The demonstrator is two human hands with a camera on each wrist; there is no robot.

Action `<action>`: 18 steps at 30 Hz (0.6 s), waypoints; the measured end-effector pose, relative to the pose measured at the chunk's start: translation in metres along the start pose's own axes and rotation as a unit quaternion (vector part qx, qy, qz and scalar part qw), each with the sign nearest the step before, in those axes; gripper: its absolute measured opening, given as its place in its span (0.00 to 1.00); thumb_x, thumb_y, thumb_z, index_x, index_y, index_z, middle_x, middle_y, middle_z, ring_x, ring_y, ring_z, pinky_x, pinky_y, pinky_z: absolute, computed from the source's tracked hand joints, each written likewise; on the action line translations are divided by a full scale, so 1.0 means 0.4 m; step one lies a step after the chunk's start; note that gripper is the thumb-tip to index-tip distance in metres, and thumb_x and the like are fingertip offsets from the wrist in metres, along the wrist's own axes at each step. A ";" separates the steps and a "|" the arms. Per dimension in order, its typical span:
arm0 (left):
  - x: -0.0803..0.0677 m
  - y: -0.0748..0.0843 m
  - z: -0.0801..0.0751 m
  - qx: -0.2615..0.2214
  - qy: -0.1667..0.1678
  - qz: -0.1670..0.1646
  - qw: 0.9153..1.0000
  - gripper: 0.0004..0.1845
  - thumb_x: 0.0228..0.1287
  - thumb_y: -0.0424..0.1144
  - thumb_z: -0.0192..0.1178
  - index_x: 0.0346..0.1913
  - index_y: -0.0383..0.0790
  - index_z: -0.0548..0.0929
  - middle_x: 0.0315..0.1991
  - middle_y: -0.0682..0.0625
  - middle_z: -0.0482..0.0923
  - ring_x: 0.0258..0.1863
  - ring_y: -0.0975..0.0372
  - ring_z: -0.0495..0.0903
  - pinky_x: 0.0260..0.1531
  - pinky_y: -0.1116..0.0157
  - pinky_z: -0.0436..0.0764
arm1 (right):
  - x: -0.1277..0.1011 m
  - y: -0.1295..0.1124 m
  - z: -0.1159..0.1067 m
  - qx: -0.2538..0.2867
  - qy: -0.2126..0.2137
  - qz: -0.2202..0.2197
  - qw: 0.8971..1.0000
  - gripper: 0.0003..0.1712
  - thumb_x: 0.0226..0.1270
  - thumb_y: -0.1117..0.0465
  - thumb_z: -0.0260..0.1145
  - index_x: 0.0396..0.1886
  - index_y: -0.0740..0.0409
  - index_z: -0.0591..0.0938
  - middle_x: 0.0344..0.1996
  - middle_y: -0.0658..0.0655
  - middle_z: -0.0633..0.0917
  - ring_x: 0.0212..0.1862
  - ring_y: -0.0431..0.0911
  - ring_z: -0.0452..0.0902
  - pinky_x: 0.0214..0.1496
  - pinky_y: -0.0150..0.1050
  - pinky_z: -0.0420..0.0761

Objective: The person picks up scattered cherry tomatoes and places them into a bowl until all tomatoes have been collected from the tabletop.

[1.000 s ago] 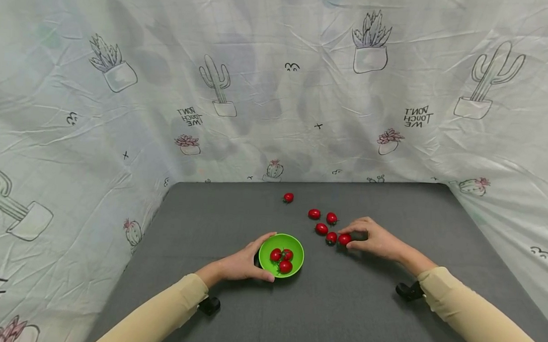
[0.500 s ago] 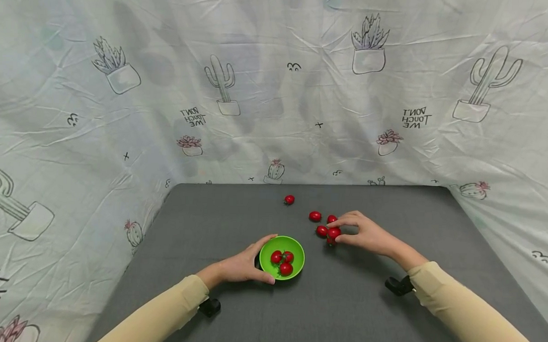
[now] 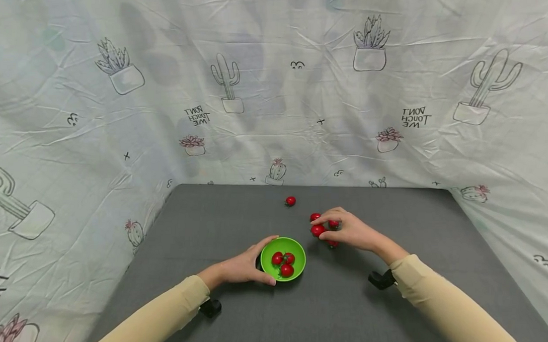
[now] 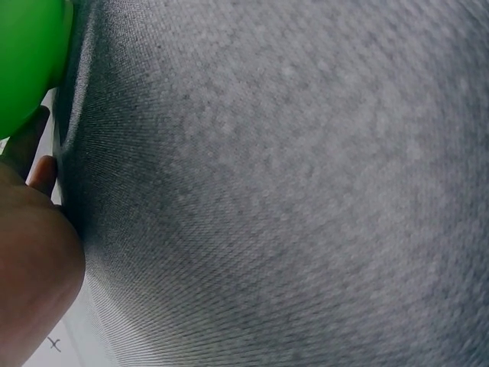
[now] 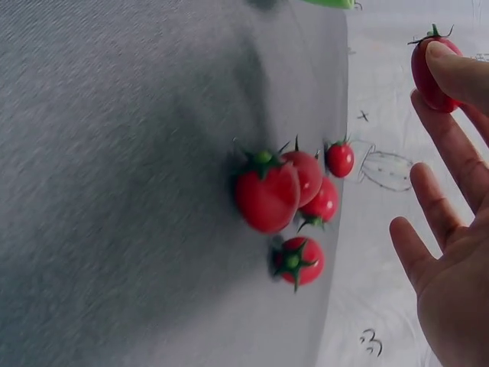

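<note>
Your right hand (image 3: 351, 233) is lifted just above the table (image 3: 387, 306), right of its middle, with a tomato (image 3: 317, 230) pinched between the thumb and the forefinger at their tips. The right wrist view shows the same tomato (image 5: 430, 67) at the fingertips, while the other fingers (image 5: 439, 202) are spread and nearly straight, holding nothing. The held tomato is between the loose tomatoes and the bowl, clear of both.

Your left hand (image 3: 243, 264) is curled around the left side of the green bowl (image 3: 283, 258), thumb at the near rim and forefinger along the far rim. The bowl stands near the table's middle, a little toward the near edge. Three tomatoes (image 3: 283, 262) lie in it, touching one another.

Loose tomatoes (image 5: 294, 200) lie on the table in a close cluster under and beside your right hand; from the head view they are partly hidden by the fingers. One more tomato (image 3: 290, 201) lies alone near the far edge. A printed cloth (image 3: 122, 110) rises behind the table's far and side edges.
</note>
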State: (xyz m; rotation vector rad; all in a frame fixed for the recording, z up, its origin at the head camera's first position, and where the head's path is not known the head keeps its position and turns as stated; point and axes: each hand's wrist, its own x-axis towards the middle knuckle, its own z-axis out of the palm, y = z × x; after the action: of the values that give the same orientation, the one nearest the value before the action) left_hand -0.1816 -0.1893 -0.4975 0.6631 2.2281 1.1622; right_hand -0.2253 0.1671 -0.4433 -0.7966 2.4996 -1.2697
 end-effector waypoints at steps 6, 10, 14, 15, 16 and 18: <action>0.000 0.006 -0.001 -0.004 -0.002 -0.005 1.000 0.59 0.57 0.55 0.77 0.83 0.61 0.47 0.73 0.53 0.57 0.71 0.54 0.56 0.67 0.43 0.61 | 0.026 -0.017 0.007 0.006 -0.016 -0.002 1.000 0.20 0.66 0.47 0.75 0.57 0.34 0.87 0.60 0.48 0.78 0.65 0.49 0.65 0.61 0.62 0.72; 0.002 0.012 -0.003 -0.010 -0.003 -0.012 1.000 0.59 0.57 0.55 0.77 0.83 0.61 0.47 0.73 0.52 0.57 0.71 0.53 0.56 0.67 0.43 0.60 | 0.048 -0.025 0.010 0.008 -0.025 -0.012 1.000 0.19 0.66 0.48 0.75 0.56 0.33 0.87 0.57 0.44 0.80 0.64 0.47 0.66 0.61 0.62 0.71; 0.007 0.014 -0.003 -0.013 -0.004 -0.013 1.000 0.59 0.57 0.55 0.76 0.83 0.60 0.46 0.72 0.52 0.58 0.71 0.53 0.56 0.66 0.42 0.60 | 0.070 -0.033 0.017 0.004 -0.036 -0.037 0.999 0.19 0.68 0.49 0.74 0.58 0.36 0.86 0.56 0.43 0.81 0.62 0.47 0.67 0.60 0.62 0.71; 0.008 0.014 -0.004 -0.013 -0.005 -0.013 1.000 0.59 0.57 0.55 0.76 0.83 0.61 0.46 0.72 0.52 0.58 0.71 0.53 0.56 0.66 0.41 0.60 | 0.075 -0.036 0.020 0.004 -0.039 -0.041 0.998 0.19 0.68 0.49 0.74 0.58 0.37 0.86 0.56 0.43 0.81 0.62 0.47 0.67 0.60 0.62 0.71; 0.009 0.013 -0.004 -0.012 -0.005 -0.013 1.000 0.59 0.57 0.55 0.76 0.83 0.62 0.46 0.72 0.52 0.58 0.71 0.53 0.56 0.66 0.41 0.60 | 0.079 -0.038 0.022 0.005 -0.042 -0.044 0.998 0.20 0.68 0.49 0.74 0.59 0.38 0.86 0.56 0.44 0.81 0.62 0.47 0.67 0.60 0.62 0.71; 0.010 0.013 -0.005 -0.011 -0.006 -0.012 1.000 0.58 0.58 0.55 0.76 0.83 0.64 0.46 0.72 0.52 0.58 0.71 0.53 0.56 0.66 0.41 0.61 | 0.088 -0.043 0.027 0.009 -0.050 -0.049 0.998 0.20 0.69 0.50 0.73 0.59 0.40 0.86 0.57 0.45 0.81 0.62 0.48 0.66 0.62 0.62 0.71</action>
State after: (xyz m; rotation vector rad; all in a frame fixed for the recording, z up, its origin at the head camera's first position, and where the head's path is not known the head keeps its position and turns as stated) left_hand -0.1851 -0.1852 -0.4930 0.6320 2.2050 1.1664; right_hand -0.2433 0.1317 -0.4347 -0.9637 2.3943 -1.2487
